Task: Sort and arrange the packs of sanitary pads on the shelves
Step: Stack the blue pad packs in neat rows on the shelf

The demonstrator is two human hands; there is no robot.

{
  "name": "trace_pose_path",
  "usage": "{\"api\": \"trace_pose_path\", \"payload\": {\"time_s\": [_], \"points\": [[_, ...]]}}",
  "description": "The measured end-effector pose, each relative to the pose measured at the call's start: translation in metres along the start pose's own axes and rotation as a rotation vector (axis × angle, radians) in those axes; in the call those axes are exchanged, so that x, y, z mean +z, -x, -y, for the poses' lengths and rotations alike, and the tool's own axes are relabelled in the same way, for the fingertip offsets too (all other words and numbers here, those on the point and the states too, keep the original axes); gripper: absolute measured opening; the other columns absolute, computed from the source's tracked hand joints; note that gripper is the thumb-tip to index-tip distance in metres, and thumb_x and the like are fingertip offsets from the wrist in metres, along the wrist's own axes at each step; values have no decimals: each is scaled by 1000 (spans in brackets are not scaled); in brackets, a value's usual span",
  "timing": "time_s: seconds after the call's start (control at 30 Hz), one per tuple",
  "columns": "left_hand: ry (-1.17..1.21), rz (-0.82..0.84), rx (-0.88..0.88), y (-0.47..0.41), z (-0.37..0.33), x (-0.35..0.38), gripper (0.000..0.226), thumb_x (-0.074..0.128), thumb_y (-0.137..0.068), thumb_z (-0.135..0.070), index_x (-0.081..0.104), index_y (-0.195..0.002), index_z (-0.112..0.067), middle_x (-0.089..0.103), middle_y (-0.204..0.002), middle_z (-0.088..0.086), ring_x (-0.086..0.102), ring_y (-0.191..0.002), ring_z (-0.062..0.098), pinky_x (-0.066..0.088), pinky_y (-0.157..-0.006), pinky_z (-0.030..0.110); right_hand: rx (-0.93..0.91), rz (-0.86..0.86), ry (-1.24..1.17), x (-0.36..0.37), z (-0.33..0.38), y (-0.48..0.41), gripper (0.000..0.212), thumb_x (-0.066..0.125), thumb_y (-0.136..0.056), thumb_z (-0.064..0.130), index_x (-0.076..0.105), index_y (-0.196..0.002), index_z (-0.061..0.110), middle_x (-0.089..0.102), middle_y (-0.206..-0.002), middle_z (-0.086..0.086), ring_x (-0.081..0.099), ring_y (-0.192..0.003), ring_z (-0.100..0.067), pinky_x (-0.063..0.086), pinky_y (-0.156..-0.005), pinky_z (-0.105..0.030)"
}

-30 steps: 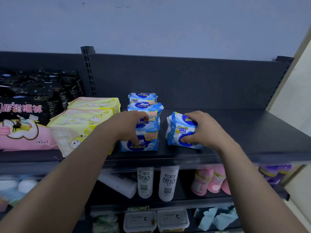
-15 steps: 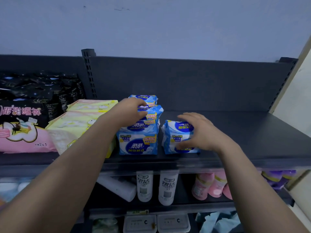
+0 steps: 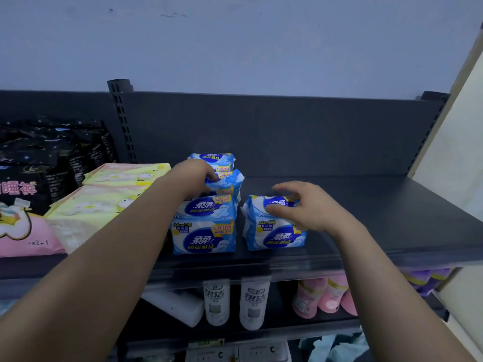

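Three blue-and-white pad packs stand in a row from front to back on the dark grey shelf (image 3: 379, 205): a front pack (image 3: 203, 231), a middle pack (image 3: 231, 180) and a back pack (image 3: 214, 159). My left hand (image 3: 193, 178) reaches over the front pack and grips the top of the middle one. To the right, apart from the row, stands a separate blue pack (image 3: 274, 236), upright near the shelf's front edge. My right hand (image 3: 308, 207) holds its top, thumb on the front and fingers curved over the back.
Left of the blue row lie yellow packs (image 3: 104, 205), a pink pack (image 3: 23, 231) and black packs (image 3: 52, 152). The shelf below holds white bottles (image 3: 217, 301) and pink bottles (image 3: 321, 296). A cream wall (image 3: 449, 165) bounds the shelf's right end.
My left hand moved from the front blue pack back to the middle one. My right hand turned the separate pack upright and set it on the shelf beside the row.
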State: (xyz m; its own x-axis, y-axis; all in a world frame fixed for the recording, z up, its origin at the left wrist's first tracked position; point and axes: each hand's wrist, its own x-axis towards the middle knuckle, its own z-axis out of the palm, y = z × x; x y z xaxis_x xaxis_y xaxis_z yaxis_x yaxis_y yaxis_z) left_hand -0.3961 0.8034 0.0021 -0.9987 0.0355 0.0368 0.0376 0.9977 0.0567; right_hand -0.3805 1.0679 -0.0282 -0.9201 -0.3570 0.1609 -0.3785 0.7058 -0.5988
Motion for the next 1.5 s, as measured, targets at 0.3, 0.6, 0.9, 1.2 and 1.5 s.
{"api": "trace_pose_path", "payload": {"time_s": [0.3, 0.6, 0.9, 1.2, 1.5], "points": [[86, -83, -18, 5, 9, -6, 4, 68, -85, -13, 71, -83, -13, 71, -94, 3, 63, -86, 19, 48, -70, 30, -2, -3, 26, 1, 4, -2, 59, 70, -79, 53, 56, -131, 30, 57, -133, 12, 58, -92, -3, 50, -78, -27], [8, -26, -23, 17, 7, -11, 22, 64, -91, -25, 68, -112, -21, 63, -118, 1, 57, -103, 19, 47, -82, 31, 16, -36, 19, -1, 5, -4, 57, 70, -80, 51, 56, -131, 31, 58, -119, 9, 58, -82, -3, 48, -70, -24], [66, -222, -66, 72, -2, -13, 42, 54, -94, -44, 55, -133, -27, 58, -132, -3, 53, -119, 20, 46, -95, 37, -150, -69, 179, 5, 43, -9, 51, 65, -88, 43, 53, -135, 28, 54, -137, 8, 54, -110, -11, 41, -93, -27], [133, -423, -197, 192, 50, -16, 48, 56, -90, -47, 58, -132, -22, 60, -132, -2, 55, -120, 22, 44, -98, 37, -439, -4, 107, 58, 141, 13, 50, 68, -87, 36, 57, -133, 21, 57, -136, 3, 48, -125, -15, 30, -98, -20], [148, -535, -604, 400, 153, -1, 45, 60, -92, -41, 58, -132, -22, 61, -128, -5, 57, -115, 17, 44, -95, 31, -815, 189, -56, 178, 298, 88, 47, 65, -78, 36, 68, -116, 8, 70, -112, -6, 62, -103, -21, 36, -88, -18]]}}
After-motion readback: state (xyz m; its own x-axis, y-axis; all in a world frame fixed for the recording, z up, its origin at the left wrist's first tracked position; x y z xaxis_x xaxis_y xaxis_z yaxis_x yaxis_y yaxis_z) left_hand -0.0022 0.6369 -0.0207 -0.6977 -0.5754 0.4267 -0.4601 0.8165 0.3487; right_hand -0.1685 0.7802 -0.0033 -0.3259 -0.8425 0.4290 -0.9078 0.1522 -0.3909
